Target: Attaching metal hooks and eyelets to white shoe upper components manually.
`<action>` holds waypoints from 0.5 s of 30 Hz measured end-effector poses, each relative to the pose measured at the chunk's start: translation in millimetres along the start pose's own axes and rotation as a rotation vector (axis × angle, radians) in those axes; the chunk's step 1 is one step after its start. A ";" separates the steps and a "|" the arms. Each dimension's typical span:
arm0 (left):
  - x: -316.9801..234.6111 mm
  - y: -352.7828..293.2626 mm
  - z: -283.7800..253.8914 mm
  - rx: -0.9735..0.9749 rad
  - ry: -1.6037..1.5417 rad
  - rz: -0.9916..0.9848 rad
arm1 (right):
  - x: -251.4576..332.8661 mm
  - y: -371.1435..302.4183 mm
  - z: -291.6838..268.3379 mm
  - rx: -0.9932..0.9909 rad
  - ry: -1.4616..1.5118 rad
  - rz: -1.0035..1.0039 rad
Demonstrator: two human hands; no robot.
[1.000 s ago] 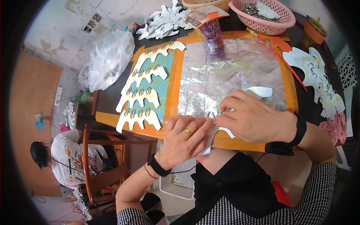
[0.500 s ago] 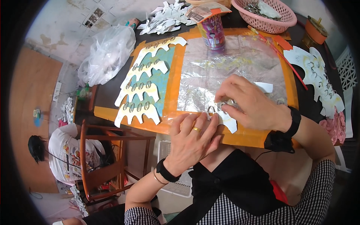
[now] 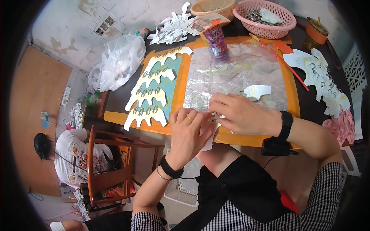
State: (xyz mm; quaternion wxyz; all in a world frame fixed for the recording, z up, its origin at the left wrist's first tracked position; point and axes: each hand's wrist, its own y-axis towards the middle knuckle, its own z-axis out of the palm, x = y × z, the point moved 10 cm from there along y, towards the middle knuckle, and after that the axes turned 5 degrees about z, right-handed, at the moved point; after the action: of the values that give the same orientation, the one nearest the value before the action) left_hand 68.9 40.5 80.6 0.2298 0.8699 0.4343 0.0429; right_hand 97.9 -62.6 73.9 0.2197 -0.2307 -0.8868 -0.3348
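At the table's near edge my left hand pinches a white cut-out piece, which is tilted and hangs partly over the edge. Close against it, the fingertips of my right hand are bunched together at the top of that piece; what they grip is small and mostly covered by the fingers. Beyond my right hand another white piece lies on the clear plastic sheet. To the left, several scalloped cut-outs carrying oval metal rings lie in a column on a blue-green surface.
A purple cup with a card on top stands at the back. Behind it are a pink basket of metal pieces and a tan basket. A red stick, ringed cut-outs and a plastic bag flank the sheet. A person sits at left.
My hands have come together, and the piece between them has gone from flat on the table to tilted over the near edge. The view has shifted slightly, uncovering more of the other white piece.
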 end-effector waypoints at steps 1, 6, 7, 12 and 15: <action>0.4 -0.4 1.2 -0.004 0.001 0.001 | -0.7 -0.2 -0.1 -0.020 -0.001 -0.003; 7.4 -3.3 4.7 -0.077 -0.096 -0.052 | -10.9 -0.1 0.8 -0.014 0.025 0.068; 5.9 -2.7 3.9 -0.080 -0.102 -0.043 | -16.7 -1.1 0.7 -0.011 0.043 0.101; 9.6 -9.3 -1.1 -0.130 -0.007 -0.064 | -21.6 10.7 8.9 -0.004 0.098 0.132; 7.4 -8.6 7.9 -0.144 -0.046 -0.065 | -27.6 10.7 9.0 0.013 0.183 0.202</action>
State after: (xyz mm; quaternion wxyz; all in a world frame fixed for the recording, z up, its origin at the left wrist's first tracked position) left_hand 69.3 47.8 68.9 0.3032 0.8374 0.4525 0.0465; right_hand 123.7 -56.5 58.0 0.3336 -0.2859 -0.8375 -0.3249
